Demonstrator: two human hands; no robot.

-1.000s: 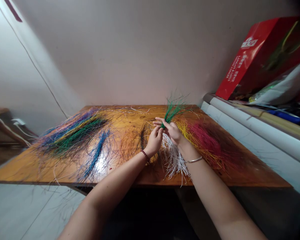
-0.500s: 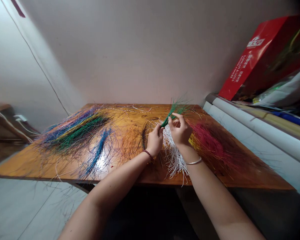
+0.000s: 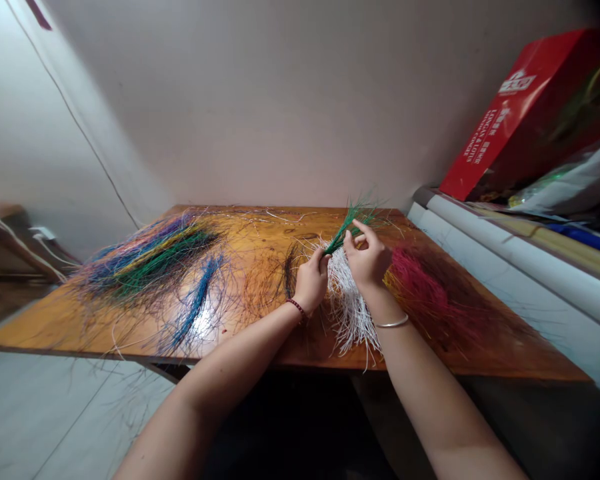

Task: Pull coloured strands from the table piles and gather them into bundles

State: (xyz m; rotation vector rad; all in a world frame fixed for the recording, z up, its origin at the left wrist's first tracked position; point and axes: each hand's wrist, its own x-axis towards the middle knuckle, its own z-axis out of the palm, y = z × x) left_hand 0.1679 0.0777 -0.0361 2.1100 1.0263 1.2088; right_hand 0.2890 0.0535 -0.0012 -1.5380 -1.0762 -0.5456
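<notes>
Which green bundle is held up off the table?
The green bundle pinched in the left hand; the other green lies on the table, in the mixed pile.

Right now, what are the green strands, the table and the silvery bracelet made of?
The green strands might be plastic or waxed cord: they're thin and fan out stiffly, but the fibre itself is too fine to tell. The table looks like varnished wood, brown with dark markings and a glossy glare. The silvery bracelet is probably polished metal, since it's smooth and shiny.
</notes>
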